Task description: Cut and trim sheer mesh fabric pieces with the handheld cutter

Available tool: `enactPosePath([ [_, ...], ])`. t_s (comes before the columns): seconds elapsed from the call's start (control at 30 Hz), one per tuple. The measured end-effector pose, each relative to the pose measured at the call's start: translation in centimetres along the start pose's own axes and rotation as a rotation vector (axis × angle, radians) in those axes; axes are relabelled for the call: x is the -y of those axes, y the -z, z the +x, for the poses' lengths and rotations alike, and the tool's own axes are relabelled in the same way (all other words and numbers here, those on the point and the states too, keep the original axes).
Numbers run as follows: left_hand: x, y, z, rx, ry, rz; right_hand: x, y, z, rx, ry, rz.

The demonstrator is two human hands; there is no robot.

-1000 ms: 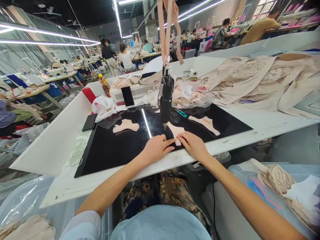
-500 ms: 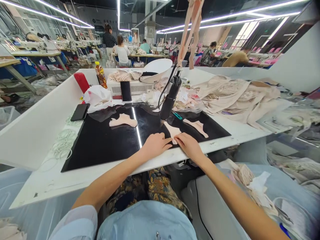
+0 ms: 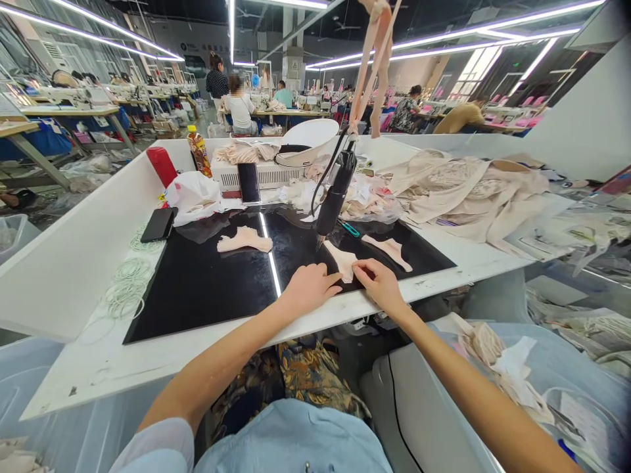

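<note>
A pale pink fabric piece (image 3: 341, 258) lies on the glossy black board (image 3: 221, 289), just below the nozzle of a hanging black hand tool (image 3: 337, 190). At the fabric's left edge, my left hand (image 3: 311, 288) rests with fingers stretched toward it and the index fingertip touching it. My right hand (image 3: 378, 282) pinches the fabric's right edge between thumb and index finger. Another pale piece (image 3: 389, 251) lies right of the tool, and one more cut piece (image 3: 245, 240) lies on the left of the board. Teal thread snips (image 3: 350, 228) sit behind the tool.
A dark phone (image 3: 158, 225) and loops of pale cord (image 3: 125, 289) lie at the left. Behind the board are a plastic bag (image 3: 194, 195), a bottle (image 3: 199, 152), an upright phone (image 3: 249, 182) and a white bowl-like shade (image 3: 310, 139). Beige fabric (image 3: 458, 187) is heaped at the right.
My right hand has shifted slightly right, from the fabric's lower end to its right edge. My left hand stays nearly in place.
</note>
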State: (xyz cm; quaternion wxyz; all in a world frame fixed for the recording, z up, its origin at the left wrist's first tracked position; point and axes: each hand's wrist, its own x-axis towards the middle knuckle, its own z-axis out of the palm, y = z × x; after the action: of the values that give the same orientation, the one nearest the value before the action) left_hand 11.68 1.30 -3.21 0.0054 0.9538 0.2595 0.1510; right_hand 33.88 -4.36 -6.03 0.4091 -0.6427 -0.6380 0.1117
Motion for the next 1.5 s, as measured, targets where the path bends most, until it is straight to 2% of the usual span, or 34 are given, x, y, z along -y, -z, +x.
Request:
enactPosePath([
  [0.27, 0.0, 0.5, -0.1, 0.044, -0.027, 0.028, 0.7, 1.6, 3.5, -0.011, -0.244, 0.285],
  [0.43, -0.1, 1.0, 0.0, 0.083, -0.044, 0.031, 1.1, 2.1, 6.6, -0.047, -0.33, 0.463],
  [0.6, -0.3, 1.3, 0.0, 0.11, -0.059, 0.009, 1.4, 2.1, 10.2, -0.152, -0.269, 0.584],
  [0.77, -0.4, 1.2, 0.1, 0.126, -0.066, 0.006, 2.7, 2.6, 12.9, -0.356, -0.124, 0.67],
  [0.93, -0.4, 1.0, 0.1, 0.129, -0.085, -0.007, 4.5, 3.5, 12.0, -0.515, -0.037, 0.724],
  [1.03, -0.1, 1.2, 0.1, 0.142, -0.071, -0.07, 5.8, 3.7, 9.8, -0.491, -0.07, 0.749],
  [1.1, 0.4, 1.4, 0.2, 0.16, -0.042, -0.183, 6.8, 3.6, 8.0, -0.452, -0.092, 0.749],
  [1.17, 1.1, 1.8, 0.2, 0.162, 0.035, -0.392, 7.7, 3.1, 6.3, -0.394, -0.103, 0.751],
  [1.33, 2.9, 3.3, 0.3, 0.115, 0.348, -1.147, 9.5, 1.1, 3.0, -0.212, -0.096, 0.783],
  [1.5, 3.5, 4.4, -0.2, 0.146, 0.576, -1.588, 10.1, -1.4, 1.0, 0.013, -0.101, 0.808],
])
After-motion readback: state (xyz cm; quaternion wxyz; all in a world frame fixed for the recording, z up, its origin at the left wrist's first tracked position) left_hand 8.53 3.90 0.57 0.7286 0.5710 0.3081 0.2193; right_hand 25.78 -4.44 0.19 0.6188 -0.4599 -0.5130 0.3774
